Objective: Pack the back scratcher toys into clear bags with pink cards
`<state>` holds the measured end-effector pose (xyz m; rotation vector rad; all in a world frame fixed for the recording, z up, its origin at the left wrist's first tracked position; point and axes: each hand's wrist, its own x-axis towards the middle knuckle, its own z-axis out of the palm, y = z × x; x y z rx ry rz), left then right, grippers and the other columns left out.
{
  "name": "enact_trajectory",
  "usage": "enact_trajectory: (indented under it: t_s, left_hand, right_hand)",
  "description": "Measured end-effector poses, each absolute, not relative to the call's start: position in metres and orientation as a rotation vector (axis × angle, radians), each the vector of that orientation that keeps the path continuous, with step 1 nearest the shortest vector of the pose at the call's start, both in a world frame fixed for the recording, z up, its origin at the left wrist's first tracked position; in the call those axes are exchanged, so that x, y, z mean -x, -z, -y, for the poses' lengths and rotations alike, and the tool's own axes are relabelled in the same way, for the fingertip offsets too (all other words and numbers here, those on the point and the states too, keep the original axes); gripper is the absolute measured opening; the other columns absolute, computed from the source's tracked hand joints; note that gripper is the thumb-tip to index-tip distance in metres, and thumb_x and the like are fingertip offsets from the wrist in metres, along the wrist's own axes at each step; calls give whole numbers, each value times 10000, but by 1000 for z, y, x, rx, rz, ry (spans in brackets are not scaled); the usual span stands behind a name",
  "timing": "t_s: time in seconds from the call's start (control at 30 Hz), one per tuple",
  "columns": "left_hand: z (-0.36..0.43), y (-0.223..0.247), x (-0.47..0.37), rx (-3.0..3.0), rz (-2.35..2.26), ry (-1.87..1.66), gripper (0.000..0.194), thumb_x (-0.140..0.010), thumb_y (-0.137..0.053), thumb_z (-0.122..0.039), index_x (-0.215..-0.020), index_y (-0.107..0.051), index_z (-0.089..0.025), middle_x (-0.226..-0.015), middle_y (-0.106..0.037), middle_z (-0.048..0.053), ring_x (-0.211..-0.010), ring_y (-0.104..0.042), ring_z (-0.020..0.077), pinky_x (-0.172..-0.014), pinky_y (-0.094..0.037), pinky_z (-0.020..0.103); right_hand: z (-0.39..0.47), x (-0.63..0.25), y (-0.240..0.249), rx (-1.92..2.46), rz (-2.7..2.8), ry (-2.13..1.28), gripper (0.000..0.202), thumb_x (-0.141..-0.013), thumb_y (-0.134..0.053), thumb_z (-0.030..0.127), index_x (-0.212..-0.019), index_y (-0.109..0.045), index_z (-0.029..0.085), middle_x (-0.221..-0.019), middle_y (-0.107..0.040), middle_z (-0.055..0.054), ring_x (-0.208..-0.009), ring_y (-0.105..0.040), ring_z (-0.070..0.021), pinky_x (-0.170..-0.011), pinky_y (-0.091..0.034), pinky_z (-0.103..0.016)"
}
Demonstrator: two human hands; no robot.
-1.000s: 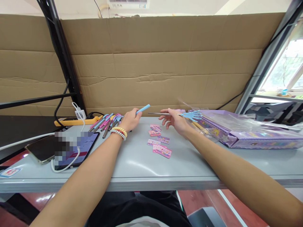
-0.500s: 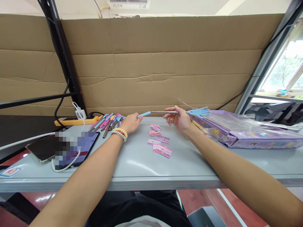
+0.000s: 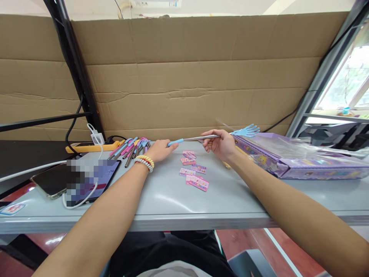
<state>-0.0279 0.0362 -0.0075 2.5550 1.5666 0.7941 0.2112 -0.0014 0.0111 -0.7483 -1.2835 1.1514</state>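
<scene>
A telescopic back scratcher (image 3: 198,137) with a metal rod stretches between my two hands above the table. My left hand (image 3: 161,150), wearing beaded bracelets, is closed on its blue handle (image 3: 175,142). Near the other end, my right hand (image 3: 220,145) pinches the rod, and the blue hand-shaped head (image 3: 247,131) sticks out beyond it. Below, several small pink and purple printed cards (image 3: 197,182) lie on the table between my arms. A pile of colourful back scratchers (image 3: 131,149) rests just left of my left hand, some partly hidden by it.
At the right lies a purple printed box (image 3: 323,169) with clear plastic on top. Two phones (image 3: 105,179) and a white cable (image 3: 99,169) are on the left, before a yellow power strip (image 3: 95,147). A cardboard sheet (image 3: 184,77) walls the back of the grey table (image 3: 173,204).
The back scratcher's head has shifted slightly right and up, with my right hand moving a little right. The handle end sits slightly lower, so the rod tilts more.
</scene>
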Motion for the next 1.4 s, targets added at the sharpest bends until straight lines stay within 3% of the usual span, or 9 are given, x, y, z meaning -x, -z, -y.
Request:
enact_trajectory:
  t_s: [0.23,0.37,0.63,0.77,0.97,1.4]
  left_hand:
    - [-33,4,30,-2585,-1583,-738,624,-767,-268,-757,-523,-427,-205,-560,-538,40,-551,-515,183,-512,-290,298]
    - [-34,4,31,-2579,-1571,-680,634,-761,-255,-769,-509,-388,-202,-544,-514,34,-531,-492,175,-506,-272,295]
    - [-26,1,21,-2739,-1442,-658,400,-902,-278,-464,-741,-527,-194,-749,-624,55,-692,-553,190,-580,-329,281]
    - [-23,1,15,-2782,-1345,-733,335,-903,-298,-404,-827,-557,-205,-800,-644,35,-710,-557,176,-601,-336,269]
    - [-16,-2,14,-2786,-1438,-721,528,-849,-283,-620,-675,-557,-204,-610,-583,20,-575,-503,165,-524,-262,270]
    - [-17,-5,14,-2770,-1434,-554,638,-775,-279,-743,-518,-490,-198,-498,-512,26,-492,-455,154,-489,-257,282]
  right_hand:
    - [0,-213,-9,735,1353,-1194,262,-704,-444,322,-732,-636,147,-485,-602,-63,-424,-506,-170,-434,-377,-284]
    - [-1,-212,-8,735,1396,-1191,258,-698,-445,330,-749,-618,146,-517,-620,-69,-424,-514,-175,-417,-376,-286]
    - [0,-211,-9,733,1443,-1203,246,-681,-460,335,-761,-601,150,-558,-641,-67,-430,-545,-187,-404,-386,-293]
    - [1,-210,-9,727,1460,-1212,238,-672,-470,338,-759,-593,153,-557,-642,-64,-430,-550,-187,-404,-386,-289]
    - [3,-208,-9,754,1542,-1198,247,-687,-479,364,-775,-586,160,-561,-646,-64,-424,-540,-177,-400,-384,-281]
    - [8,-205,-6,873,1758,-1053,267,-776,-437,375,-680,-574,166,-583,-630,-60,-452,-534,-148,-413,-390,-258]
